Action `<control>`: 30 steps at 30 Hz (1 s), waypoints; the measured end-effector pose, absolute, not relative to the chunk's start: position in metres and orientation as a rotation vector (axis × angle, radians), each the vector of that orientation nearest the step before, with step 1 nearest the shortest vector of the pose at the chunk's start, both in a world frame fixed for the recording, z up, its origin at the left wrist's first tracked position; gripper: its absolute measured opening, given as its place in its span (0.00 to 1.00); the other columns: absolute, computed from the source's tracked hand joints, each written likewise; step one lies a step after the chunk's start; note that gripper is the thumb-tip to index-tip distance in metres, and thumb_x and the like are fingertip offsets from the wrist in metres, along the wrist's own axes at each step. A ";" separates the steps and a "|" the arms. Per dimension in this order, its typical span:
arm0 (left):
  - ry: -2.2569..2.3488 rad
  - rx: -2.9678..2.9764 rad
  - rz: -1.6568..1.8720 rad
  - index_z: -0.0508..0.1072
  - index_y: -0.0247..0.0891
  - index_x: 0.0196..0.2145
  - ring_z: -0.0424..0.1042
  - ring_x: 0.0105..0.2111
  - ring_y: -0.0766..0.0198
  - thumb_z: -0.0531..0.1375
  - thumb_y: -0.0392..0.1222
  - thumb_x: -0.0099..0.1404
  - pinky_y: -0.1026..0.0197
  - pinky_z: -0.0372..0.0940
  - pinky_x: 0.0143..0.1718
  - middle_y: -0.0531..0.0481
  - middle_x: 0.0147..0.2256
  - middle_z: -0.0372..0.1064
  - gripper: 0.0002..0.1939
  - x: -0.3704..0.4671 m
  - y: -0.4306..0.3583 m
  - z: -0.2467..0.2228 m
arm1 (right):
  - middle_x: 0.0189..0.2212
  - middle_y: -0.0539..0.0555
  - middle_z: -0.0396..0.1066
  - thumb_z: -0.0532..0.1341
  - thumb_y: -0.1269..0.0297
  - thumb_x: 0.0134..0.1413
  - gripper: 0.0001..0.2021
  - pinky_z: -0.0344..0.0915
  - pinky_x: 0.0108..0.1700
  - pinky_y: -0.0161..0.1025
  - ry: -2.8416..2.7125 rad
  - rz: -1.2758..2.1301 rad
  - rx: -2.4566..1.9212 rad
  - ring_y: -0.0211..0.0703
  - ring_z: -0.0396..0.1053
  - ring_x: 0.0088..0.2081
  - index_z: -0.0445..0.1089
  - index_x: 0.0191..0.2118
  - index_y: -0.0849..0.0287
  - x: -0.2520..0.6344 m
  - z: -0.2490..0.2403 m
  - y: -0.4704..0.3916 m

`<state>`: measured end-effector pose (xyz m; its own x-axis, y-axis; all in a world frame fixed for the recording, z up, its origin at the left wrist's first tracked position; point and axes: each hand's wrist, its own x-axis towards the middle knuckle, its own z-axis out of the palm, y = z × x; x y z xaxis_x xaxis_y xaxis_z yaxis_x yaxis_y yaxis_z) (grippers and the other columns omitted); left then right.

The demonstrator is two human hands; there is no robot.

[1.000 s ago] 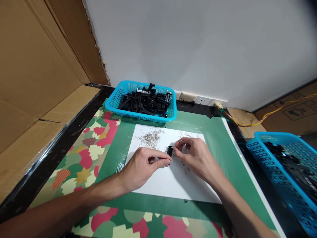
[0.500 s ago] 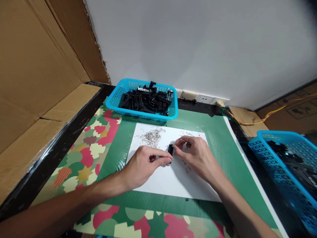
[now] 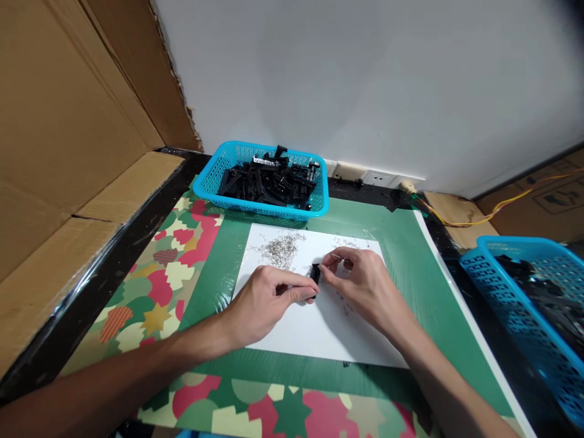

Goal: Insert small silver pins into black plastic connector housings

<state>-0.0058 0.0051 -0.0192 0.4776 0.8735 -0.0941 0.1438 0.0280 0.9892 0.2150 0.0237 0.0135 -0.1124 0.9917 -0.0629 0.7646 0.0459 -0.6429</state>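
Note:
My left hand (image 3: 269,301) pinches a small black plastic part (image 3: 315,274) between thumb and fingers, above a white sheet of paper (image 3: 292,331). Close by on the right, my right hand (image 3: 358,274) has its thumb and index finger pressed together at the part's upper end. A thin, shiny bit shows among the right fingers, too small to name. Behind the left hand lies a pile of small bent metal wire pieces (image 3: 280,250). More such pieces are scattered on the paper around the right hand, which partly hides them.
At the back stands a blue basket (image 3: 260,210) full of black plastic parts (image 3: 269,182). Another blue basket (image 3: 506,304) with black parts is at the right. Cardboard (image 3: 68,109) walls the left side. Wall sockets (image 3: 378,177) and a yellow cable (image 3: 493,213) are behind.
My right fingertips have shifted slightly left, closer against the black part. The left hand keeps its grip almost unmoved, and the view has tilted a little.

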 end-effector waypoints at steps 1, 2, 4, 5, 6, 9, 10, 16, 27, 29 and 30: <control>0.944 1.447 0.722 0.87 0.36 0.43 0.81 0.41 0.55 0.65 0.49 0.73 0.55 0.75 0.46 0.45 0.42 0.85 0.15 -0.006 0.005 -0.019 | 0.32 0.54 0.81 0.65 0.65 0.57 0.05 0.64 0.35 0.42 -1.934 0.762 -1.764 0.47 0.75 0.32 0.79 0.33 0.56 0.215 0.013 0.024; 0.940 1.440 0.725 0.87 0.36 0.43 0.81 0.41 0.55 0.65 0.49 0.73 0.55 0.76 0.46 0.44 0.42 0.85 0.15 -0.006 0.005 -0.019 | 0.32 0.54 0.81 0.65 0.64 0.57 0.05 0.64 0.35 0.42 -1.936 0.759 -1.761 0.47 0.75 0.32 0.79 0.34 0.56 0.216 0.012 0.024; 0.930 1.431 0.728 0.87 0.36 0.43 0.81 0.41 0.55 0.65 0.49 0.73 0.54 0.76 0.47 0.44 0.41 0.85 0.15 -0.006 0.006 -0.019 | 0.32 0.55 0.81 0.65 0.63 0.58 0.06 0.64 0.36 0.42 -1.940 0.757 -1.746 0.48 0.76 0.32 0.80 0.34 0.56 0.217 0.009 0.024; 0.928 1.429 0.730 0.87 0.36 0.43 0.81 0.41 0.55 0.65 0.49 0.73 0.54 0.76 0.48 0.45 0.41 0.85 0.15 -0.006 0.006 -0.019 | 0.33 0.55 0.82 0.65 0.63 0.59 0.06 0.65 0.36 0.43 -1.938 0.761 -1.737 0.48 0.76 0.33 0.81 0.35 0.56 0.217 0.008 0.024; 0.928 1.428 0.734 0.87 0.36 0.42 0.81 0.41 0.55 0.65 0.49 0.73 0.54 0.75 0.48 0.45 0.41 0.85 0.15 -0.006 0.006 -0.019 | 0.34 0.55 0.82 0.66 0.63 0.59 0.06 0.66 0.37 0.43 -1.931 0.769 -1.729 0.48 0.77 0.33 0.81 0.35 0.56 0.218 0.006 0.024; 0.933 1.424 0.737 0.87 0.36 0.43 0.81 0.41 0.55 0.65 0.48 0.73 0.55 0.75 0.48 0.45 0.41 0.84 0.14 -0.006 0.007 -0.018 | 0.34 0.55 0.83 0.66 0.63 0.58 0.06 0.67 0.38 0.43 -1.884 0.803 -1.717 0.48 0.77 0.34 0.81 0.34 0.56 0.218 0.003 0.023; 0.934 1.423 0.736 0.87 0.36 0.43 0.81 0.41 0.56 0.65 0.48 0.73 0.55 0.75 0.47 0.45 0.41 0.84 0.14 -0.006 0.007 -0.018 | 0.33 0.56 0.83 0.66 0.64 0.58 0.06 0.67 0.38 0.43 -1.868 0.814 -1.720 0.48 0.77 0.33 0.81 0.33 0.57 0.217 0.003 0.023; 0.949 1.436 0.731 0.87 0.36 0.43 0.81 0.41 0.56 0.64 0.49 0.74 0.57 0.74 0.45 0.46 0.39 0.84 0.15 -0.006 0.006 -0.015 | 0.32 0.55 0.82 0.64 0.63 0.62 0.09 0.66 0.36 0.42 -1.930 0.841 -1.671 0.48 0.75 0.33 0.81 0.32 0.57 0.217 0.015 0.023; 0.918 1.405 0.752 0.86 0.36 0.43 0.81 0.39 0.57 0.65 0.49 0.74 0.56 0.74 0.45 0.44 0.42 0.84 0.14 -0.007 0.006 -0.019 | 0.43 0.58 0.81 0.55 0.49 0.75 0.20 0.68 0.42 0.43 -1.798 0.916 -1.529 0.49 0.74 0.40 0.80 0.44 0.57 0.233 0.011 0.031; 0.918 1.412 0.752 0.86 0.36 0.42 0.80 0.39 0.57 0.65 0.48 0.74 0.56 0.74 0.45 0.44 0.41 0.84 0.14 -0.007 0.006 -0.019 | 0.43 0.58 0.80 0.56 0.48 0.75 0.19 0.70 0.47 0.44 -1.656 1.003 -1.414 0.49 0.75 0.42 0.79 0.46 0.57 0.230 0.006 0.032; 0.918 1.416 0.752 0.86 0.36 0.42 0.80 0.39 0.57 0.65 0.49 0.74 0.57 0.74 0.45 0.44 0.41 0.84 0.14 -0.007 0.006 -0.019 | 0.44 0.58 0.80 0.58 0.48 0.75 0.19 0.72 0.50 0.45 -1.589 1.067 -1.342 0.49 0.76 0.44 0.79 0.47 0.56 0.227 0.003 0.031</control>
